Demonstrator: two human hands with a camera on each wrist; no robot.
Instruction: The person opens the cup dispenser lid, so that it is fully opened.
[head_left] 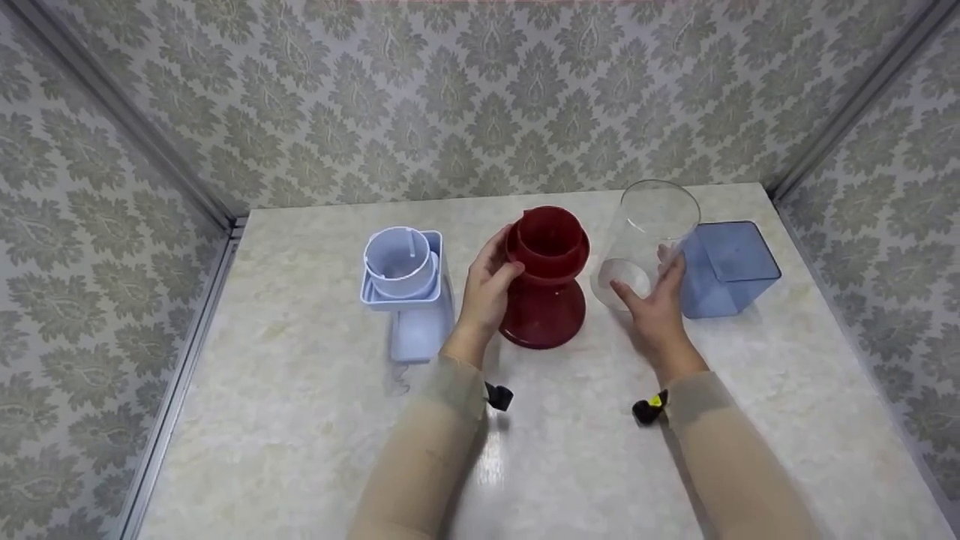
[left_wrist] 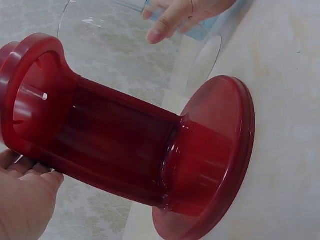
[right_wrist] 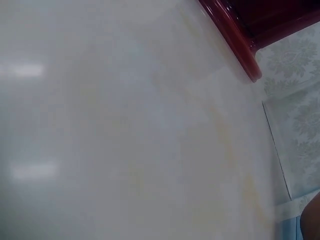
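A red stand (head_left: 551,311) with a round, cup-like top and a wide round foot stands upright on the table. My left hand (head_left: 486,289) holds its upper part from the left, thumb on the near side; in the left wrist view, fingers (left_wrist: 25,167) go behind its body. To the right, a clear cylinder (head_left: 622,240) stands upright, apart from the red stand. My right hand (head_left: 656,304) is at its lower right side, thumb and fingers spread wide and fairly straight. Whether they press on the cylinder, I cannot tell. In the right wrist view only a sliver of that hand (right_wrist: 311,220) shows.
Left of the red stand is a pale blue stand (head_left: 420,334) with a round cup top. A translucent blue square container (head_left: 727,274) sits right of the cylinder. Patterned walls (head_left: 487,97) border the pale table (head_left: 300,390) at the back and sides.
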